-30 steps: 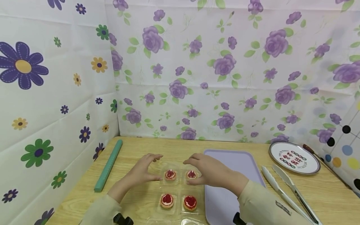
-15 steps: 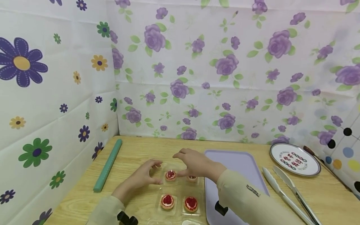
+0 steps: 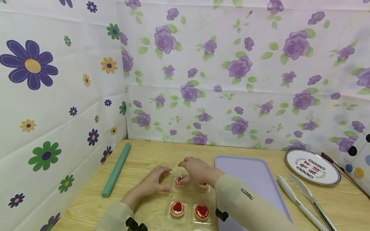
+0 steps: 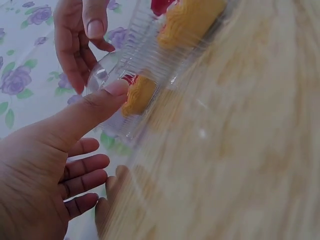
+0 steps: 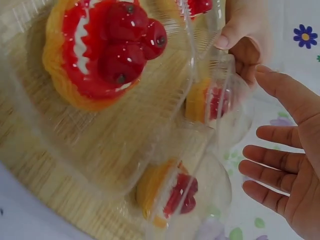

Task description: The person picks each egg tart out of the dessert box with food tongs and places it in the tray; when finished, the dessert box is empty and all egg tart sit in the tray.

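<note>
Several clear plastic boxes, each with a red-berry tart, stand in two rows in the head view. The two back boxes have domed lids over their tarts, seen in the right wrist view. My left hand is at the left side of the back-left box, fingers loosely bent, its thumb overlapping the box in the left wrist view. From the right, my right hand reaches across the back-right tart to the back-left tart, fingers apart. The front-left tart and front-right tart sit nearer me.
A lavender tray lies right of the boxes. Beyond it are metal tongs and a white plate with red print. A long green box lies at the left. Flowered sheets hang behind the table.
My right hand has moved left, from above the back-right box to the back-left one. My left hand stays beside the back-left box. The head view has turned slightly.
</note>
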Available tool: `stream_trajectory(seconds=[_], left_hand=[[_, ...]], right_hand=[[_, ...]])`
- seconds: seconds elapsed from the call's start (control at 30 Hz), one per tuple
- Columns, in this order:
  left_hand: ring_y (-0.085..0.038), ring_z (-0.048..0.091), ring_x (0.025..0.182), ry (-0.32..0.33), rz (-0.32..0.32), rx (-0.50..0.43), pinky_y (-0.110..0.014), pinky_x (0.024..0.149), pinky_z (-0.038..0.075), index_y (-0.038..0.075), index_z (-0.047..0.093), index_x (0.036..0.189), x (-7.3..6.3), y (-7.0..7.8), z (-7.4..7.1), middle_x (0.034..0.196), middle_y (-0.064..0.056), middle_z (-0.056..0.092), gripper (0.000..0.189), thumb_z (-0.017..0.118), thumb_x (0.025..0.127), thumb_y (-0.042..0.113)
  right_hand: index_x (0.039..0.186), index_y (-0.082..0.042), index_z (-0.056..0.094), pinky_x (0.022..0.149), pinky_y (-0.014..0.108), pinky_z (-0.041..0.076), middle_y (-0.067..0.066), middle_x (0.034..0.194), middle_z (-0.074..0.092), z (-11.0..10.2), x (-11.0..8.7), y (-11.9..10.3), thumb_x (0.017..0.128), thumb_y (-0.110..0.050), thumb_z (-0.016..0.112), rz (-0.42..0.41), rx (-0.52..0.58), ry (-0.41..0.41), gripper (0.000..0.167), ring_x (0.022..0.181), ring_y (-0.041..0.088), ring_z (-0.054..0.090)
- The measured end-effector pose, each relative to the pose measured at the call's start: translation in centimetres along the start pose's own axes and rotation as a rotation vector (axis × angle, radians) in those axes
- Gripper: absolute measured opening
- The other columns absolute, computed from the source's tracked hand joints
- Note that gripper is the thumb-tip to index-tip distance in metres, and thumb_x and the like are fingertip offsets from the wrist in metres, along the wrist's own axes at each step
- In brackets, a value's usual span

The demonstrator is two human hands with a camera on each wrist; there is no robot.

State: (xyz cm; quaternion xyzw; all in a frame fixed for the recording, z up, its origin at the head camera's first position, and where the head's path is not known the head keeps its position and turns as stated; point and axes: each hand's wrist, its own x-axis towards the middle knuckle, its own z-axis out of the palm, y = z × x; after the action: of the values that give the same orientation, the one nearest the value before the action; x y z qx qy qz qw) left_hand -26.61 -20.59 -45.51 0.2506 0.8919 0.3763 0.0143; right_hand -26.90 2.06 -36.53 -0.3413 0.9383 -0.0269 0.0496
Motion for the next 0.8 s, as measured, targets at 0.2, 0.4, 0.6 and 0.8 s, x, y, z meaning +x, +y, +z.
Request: stream_trajectory(seconds=[0.2,0.4,0.6,0.8], left_hand=[[-0.02,0.05,0.107,-0.001,0.034,0.035,-0.039,0.094,0.045,0.003,0.053,0.132,0.2,0.5,0.3,0.116,-0.006,0.055,0.077,0.084,0.071,0.038],[-0.022,0.052,0.109,0.003,0.04,0.032,-0.042,0.095,0.046,0.005,0.055,0.13,0.3,0.5,0.5,0.118,-0.006,0.055,0.074,0.083,0.071,0.04],[-0.02,0.053,0.108,0.011,0.044,0.061,-0.041,0.095,0.046,0.007,0.055,0.13,0.2,0.3,0.5,0.117,-0.003,0.055,0.073,0.082,0.072,0.042],[-0.02,0.053,0.109,0.009,0.028,0.05,-0.041,0.096,0.046,0.007,0.057,0.129,0.0,0.1,0.4,0.116,-0.004,0.056,0.071,0.083,0.072,0.04]], right_hand=[[0.136,-0.013,0.054,0.106,0.041,0.042,0.006,0.135,0.056,0.8,0.9,-0.4,0.081,-0.058,0.067,0.006,-0.049,-0.014,0.072,0.124,0.024,0.052],[0.132,-0.014,0.057,0.103,0.039,0.044,0.003,0.128,0.06,1.5,1.3,-1.0,0.079,-0.061,0.067,-0.008,-0.139,-0.014,0.072,0.118,0.021,0.055],[0.13,-0.015,0.059,0.101,0.037,0.045,0.002,0.124,0.062,1.9,1.5,-1.5,0.075,-0.066,0.068,-0.018,-0.181,0.009,0.076,0.115,0.019,0.056],[0.129,-0.014,0.06,0.1,0.037,0.046,0.002,0.122,0.063,2.1,1.8,-1.6,0.075,-0.065,0.069,-0.028,-0.184,0.022,0.075,0.114,0.019,0.057]])
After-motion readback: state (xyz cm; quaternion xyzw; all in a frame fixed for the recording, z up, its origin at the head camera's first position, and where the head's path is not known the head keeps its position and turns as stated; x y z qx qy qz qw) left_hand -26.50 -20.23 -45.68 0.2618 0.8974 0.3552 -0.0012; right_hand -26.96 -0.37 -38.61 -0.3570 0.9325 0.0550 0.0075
